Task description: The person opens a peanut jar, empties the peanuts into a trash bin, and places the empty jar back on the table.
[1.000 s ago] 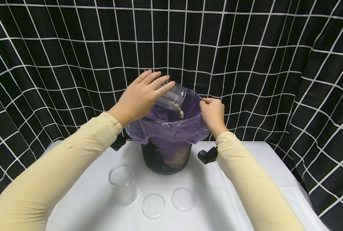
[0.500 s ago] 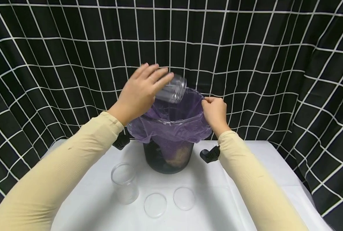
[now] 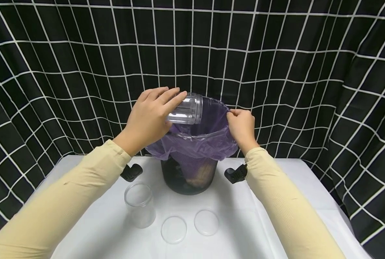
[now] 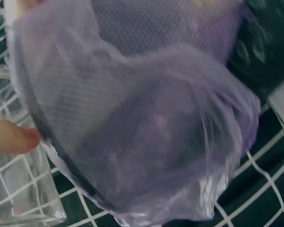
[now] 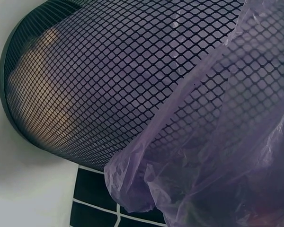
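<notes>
The left hand [image 3: 148, 117] grips a clear jar [image 3: 186, 108], tipped on its side with its mouth over the bin [image 3: 189, 176]. The right hand [image 3: 241, 126] pinches the rim of the purple bag [image 3: 199, 142] that lines the black mesh bin and folds down over its edge. The bin stands on the white counter [image 3: 276, 216]. In front of it stand a second jar [image 3: 140, 204], upright and open, and two clear lids [image 3: 173, 229] lying flat, side by side.
</notes>
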Demonstrator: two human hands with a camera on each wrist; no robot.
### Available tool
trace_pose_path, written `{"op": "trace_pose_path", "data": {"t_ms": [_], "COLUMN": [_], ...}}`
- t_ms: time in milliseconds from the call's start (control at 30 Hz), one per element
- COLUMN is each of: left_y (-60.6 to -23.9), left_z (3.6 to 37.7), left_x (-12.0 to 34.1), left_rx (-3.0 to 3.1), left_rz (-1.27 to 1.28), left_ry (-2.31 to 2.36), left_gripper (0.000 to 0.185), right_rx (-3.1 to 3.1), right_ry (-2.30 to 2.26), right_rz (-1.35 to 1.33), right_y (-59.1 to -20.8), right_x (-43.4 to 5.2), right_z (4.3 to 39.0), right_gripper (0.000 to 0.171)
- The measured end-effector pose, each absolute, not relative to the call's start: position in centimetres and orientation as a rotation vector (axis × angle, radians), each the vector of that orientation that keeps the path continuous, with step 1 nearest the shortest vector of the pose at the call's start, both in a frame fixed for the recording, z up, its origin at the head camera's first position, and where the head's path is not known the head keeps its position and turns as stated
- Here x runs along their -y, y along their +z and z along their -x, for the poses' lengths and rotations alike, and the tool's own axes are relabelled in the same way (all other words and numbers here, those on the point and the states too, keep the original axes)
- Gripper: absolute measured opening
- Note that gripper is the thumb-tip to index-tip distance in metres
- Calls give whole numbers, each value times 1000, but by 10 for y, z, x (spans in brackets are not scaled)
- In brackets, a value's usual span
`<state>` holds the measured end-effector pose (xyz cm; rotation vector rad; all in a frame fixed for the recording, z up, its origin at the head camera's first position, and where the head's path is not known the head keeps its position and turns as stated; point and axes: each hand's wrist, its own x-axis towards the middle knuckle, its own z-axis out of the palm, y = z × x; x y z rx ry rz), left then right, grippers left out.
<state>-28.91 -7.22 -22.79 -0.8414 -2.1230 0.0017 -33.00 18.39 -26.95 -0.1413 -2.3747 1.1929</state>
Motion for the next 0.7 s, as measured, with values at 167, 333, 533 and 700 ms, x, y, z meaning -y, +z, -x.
{"op": "trace_pose_path", "data": {"t_ms": [167,333,533,700], "left_y": [-233,-237,-244,-252], "left_z": [280,268,253,242], "left_x": [74,76,78,82], "left_rx": [2172,2214,2227,2232], "left_rz": [771,737,731,704], "left_ry": [-193,-353,-445,-547], "left_gripper": [79,81,82,82], "right_rx": [2368,2360,2366,2365], "right_ry": [1198,1194,1187,1187], "right_rz": [144,146,150,150], "right_y": [-270,-270,-269,-270], "right_x": [-184,-184,-184,-183], "right_z": [329,329,329,330], "right_gripper": [36,36,36,36]}}
